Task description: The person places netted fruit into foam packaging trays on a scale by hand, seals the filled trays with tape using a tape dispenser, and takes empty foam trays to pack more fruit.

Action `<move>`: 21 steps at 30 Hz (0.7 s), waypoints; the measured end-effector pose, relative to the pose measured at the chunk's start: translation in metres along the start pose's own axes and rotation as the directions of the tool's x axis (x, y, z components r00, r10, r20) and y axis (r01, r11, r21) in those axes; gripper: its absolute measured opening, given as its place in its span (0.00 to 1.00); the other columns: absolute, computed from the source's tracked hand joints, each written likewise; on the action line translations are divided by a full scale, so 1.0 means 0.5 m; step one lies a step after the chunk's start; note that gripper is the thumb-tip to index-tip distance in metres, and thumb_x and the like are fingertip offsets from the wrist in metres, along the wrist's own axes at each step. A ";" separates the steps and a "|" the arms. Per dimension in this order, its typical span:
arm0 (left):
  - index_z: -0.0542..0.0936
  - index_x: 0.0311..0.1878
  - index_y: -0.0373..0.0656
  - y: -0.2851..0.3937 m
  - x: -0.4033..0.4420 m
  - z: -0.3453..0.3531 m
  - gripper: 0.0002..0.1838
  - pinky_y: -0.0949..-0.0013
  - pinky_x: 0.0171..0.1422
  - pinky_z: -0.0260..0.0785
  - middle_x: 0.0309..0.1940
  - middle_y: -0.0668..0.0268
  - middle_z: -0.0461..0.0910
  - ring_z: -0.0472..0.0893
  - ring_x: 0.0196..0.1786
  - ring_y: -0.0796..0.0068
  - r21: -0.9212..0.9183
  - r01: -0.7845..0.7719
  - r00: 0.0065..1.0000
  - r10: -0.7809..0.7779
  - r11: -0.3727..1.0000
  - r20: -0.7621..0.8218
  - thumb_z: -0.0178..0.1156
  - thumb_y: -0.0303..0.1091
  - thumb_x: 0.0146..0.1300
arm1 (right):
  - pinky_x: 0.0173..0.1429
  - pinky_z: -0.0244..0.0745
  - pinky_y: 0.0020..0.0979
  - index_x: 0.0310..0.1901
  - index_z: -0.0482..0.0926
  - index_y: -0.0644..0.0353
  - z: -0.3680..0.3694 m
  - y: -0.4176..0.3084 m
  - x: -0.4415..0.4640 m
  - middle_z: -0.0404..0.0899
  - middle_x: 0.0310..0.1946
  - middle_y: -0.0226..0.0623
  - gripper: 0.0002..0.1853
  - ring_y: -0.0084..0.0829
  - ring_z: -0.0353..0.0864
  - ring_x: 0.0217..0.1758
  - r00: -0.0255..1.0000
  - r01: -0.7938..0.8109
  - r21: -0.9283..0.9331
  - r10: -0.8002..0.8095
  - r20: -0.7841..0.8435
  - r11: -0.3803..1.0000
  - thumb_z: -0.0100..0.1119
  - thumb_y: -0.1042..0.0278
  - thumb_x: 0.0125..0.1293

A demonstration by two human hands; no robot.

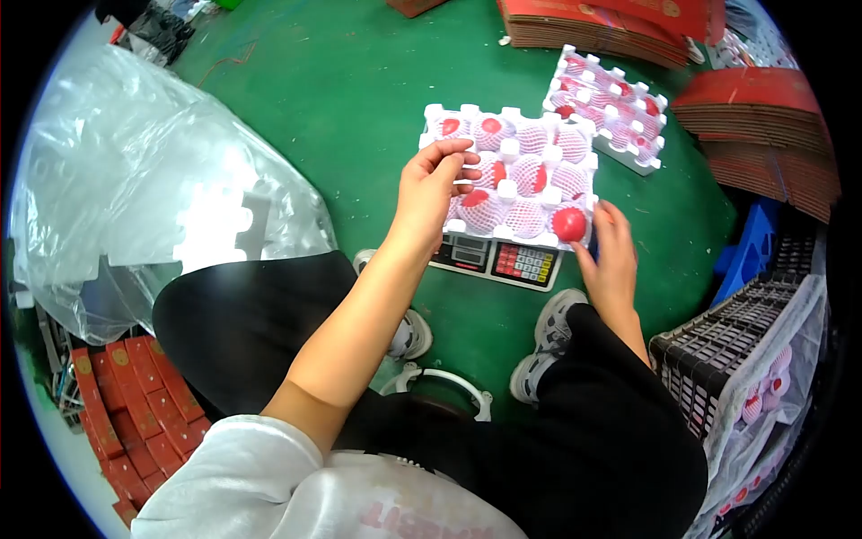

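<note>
A white foam tray (508, 189) holds several round red fruits that look like apples, most wrapped in pale foam nets. It rests on a digital scale (523, 263), hiding the weighing plate; the keypad and display show at the front. One shiny red fruit (568, 225) in the near right corner shows much bare skin. My left hand (438, 180) is over the tray's left side, fingers loosely bent and apart, with nothing visible in them. At the near right corner, my right hand (614, 256) has thumb and fingers spread around the tray's edge, close to the shiny fruit.
Behind stands a second foam tray (611, 112) of netted fruit. Flattened red cartons (754, 117) are stacked at right, above a black crate (709, 346) lined with plastic. Clear plastic sheeting (153, 171) and red boxes (139, 413) lie at left. The floor (359, 90) is green.
</note>
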State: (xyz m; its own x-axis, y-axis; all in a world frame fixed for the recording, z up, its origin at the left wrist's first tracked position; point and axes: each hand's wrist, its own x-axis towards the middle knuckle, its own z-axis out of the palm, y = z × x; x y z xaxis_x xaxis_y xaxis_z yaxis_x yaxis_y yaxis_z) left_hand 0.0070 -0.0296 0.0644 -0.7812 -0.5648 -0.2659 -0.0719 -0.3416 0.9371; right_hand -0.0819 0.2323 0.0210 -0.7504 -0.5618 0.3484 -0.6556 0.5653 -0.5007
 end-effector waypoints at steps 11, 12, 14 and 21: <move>0.79 0.54 0.38 0.016 0.024 -0.045 0.13 0.71 0.49 0.74 0.44 0.63 0.82 0.82 0.44 0.73 0.001 -0.029 0.994 0.029 1.000 -0.102 0.56 0.31 0.69 | 0.48 0.75 0.31 0.58 0.78 0.61 0.030 0.238 -0.464 0.81 0.42 0.37 0.19 0.27 0.81 0.42 0.625 -0.772 0.147 0.697 0.352 0.619 0.63 0.74 0.64; 0.79 0.54 0.38 0.018 0.023 -0.039 0.13 0.70 0.49 0.74 0.44 0.63 0.82 0.82 0.44 0.73 -0.001 -0.029 0.995 0.029 1.000 -0.095 0.56 0.31 0.69 | 0.48 0.75 0.31 0.57 0.78 0.61 0.036 0.236 -0.479 0.81 0.42 0.37 0.19 0.28 0.81 0.42 0.632 -0.763 0.111 0.698 0.338 0.637 0.63 0.74 0.64; 0.79 0.54 0.37 0.020 0.021 -0.027 0.14 0.70 0.49 0.74 0.44 0.63 0.82 0.82 0.44 0.73 -0.001 -0.030 0.996 0.029 1.000 -0.081 0.56 0.31 0.70 | 0.47 0.75 0.31 0.57 0.78 0.61 0.037 0.225 -0.485 0.81 0.42 0.38 0.19 0.29 0.81 0.42 0.653 -0.741 0.062 0.695 0.302 0.669 0.64 0.74 0.63; 0.79 0.55 0.38 -0.012 0.011 -0.007 0.13 0.72 0.49 0.73 0.44 0.65 0.83 0.82 0.44 0.76 0.208 -0.112 0.993 0.114 0.972 -0.001 0.54 0.29 0.70 | 0.46 0.75 0.32 0.55 0.79 0.60 0.035 0.197 -0.473 0.81 0.41 0.40 0.18 0.31 0.82 0.41 0.723 -0.674 -0.007 0.661 0.200 0.739 0.64 0.75 0.62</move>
State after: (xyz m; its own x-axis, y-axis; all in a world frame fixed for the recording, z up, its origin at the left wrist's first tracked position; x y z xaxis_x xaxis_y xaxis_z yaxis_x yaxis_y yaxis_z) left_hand 0.0052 -0.0329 0.0563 -0.7840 -0.6005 -0.1573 -0.1118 -0.1126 0.9873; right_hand 0.0324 0.4103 -0.1246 -0.9591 -0.1535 -0.2379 0.0206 0.8003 -0.5992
